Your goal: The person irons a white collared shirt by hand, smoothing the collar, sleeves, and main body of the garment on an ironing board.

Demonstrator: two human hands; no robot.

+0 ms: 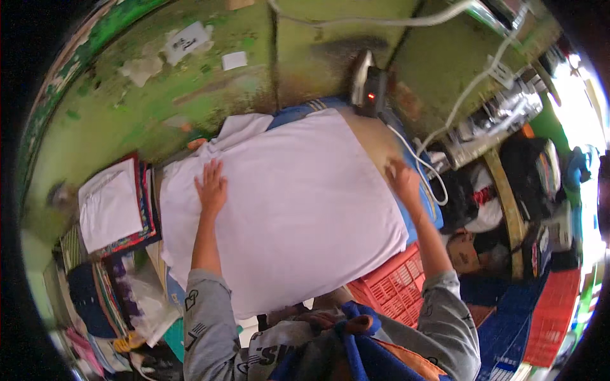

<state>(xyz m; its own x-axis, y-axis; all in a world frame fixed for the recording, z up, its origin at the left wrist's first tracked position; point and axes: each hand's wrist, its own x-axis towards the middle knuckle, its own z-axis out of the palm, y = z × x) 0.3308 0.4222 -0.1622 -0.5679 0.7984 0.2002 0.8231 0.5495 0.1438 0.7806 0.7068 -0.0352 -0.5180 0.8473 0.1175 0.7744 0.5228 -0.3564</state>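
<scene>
A white shirt-like garment lies spread over a padded ironing surface with a blue cover. My left hand rests flat on the garment near its upper left part, fingers apart. Just off the garment's right edge is my right hand, over the tan part of the surface, its fingers bent and slightly blurred; whether they pinch anything is not clear. An electric iron with a lit red light stands on its heel at the back, its white cord running down to the right.
Folded clothes are stacked at left, with more clothes and plastic bags below. A red plastic crate sits under the right front edge. A green wall closes off the back. Shelves with bags stand at right.
</scene>
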